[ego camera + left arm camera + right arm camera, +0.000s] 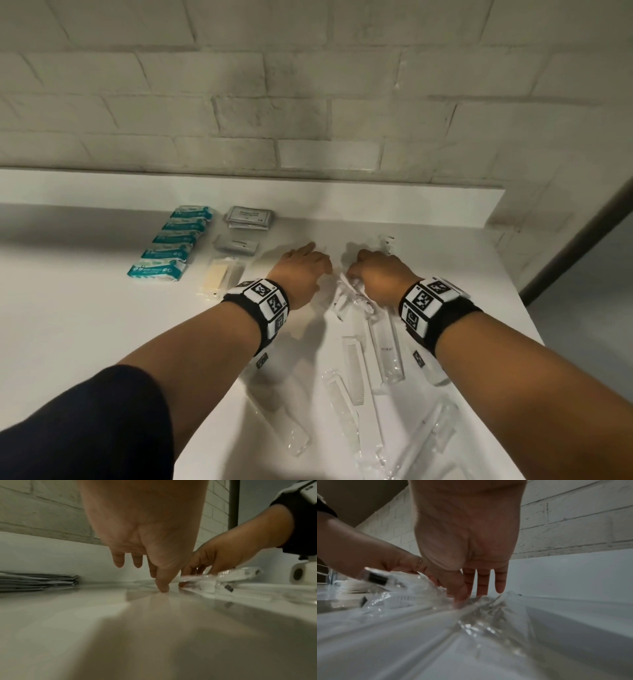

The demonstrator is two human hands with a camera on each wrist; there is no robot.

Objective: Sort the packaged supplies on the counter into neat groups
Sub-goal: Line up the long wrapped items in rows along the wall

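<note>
My left hand [317, 255] reaches over the white counter [85, 325] with straight fingers. Its thumb tip [163, 588] touches the surface, and it holds nothing. Just to its right, my right hand [359, 270] pinches a crinkled bundle of clear-wrapped packets [346, 301], fingers on top and thumb underneath. The left wrist view shows that bundle [231, 574] lifted a little off the counter. In the right wrist view my right hand [471, 595] presses into the clear plastic [412, 599]. Sorted at the left are a row of teal packets [171, 246] and a stack of grey sachets [249, 217].
A single grey sachet [236, 245] and a beige item in clear wrap [219, 279] lie below the grey stack. Wrapped combs [354, 370] and clear tubes [387, 349] are scattered at the near right. One clear packet [387, 241] lies near the back ledge. A brick wall rises behind.
</note>
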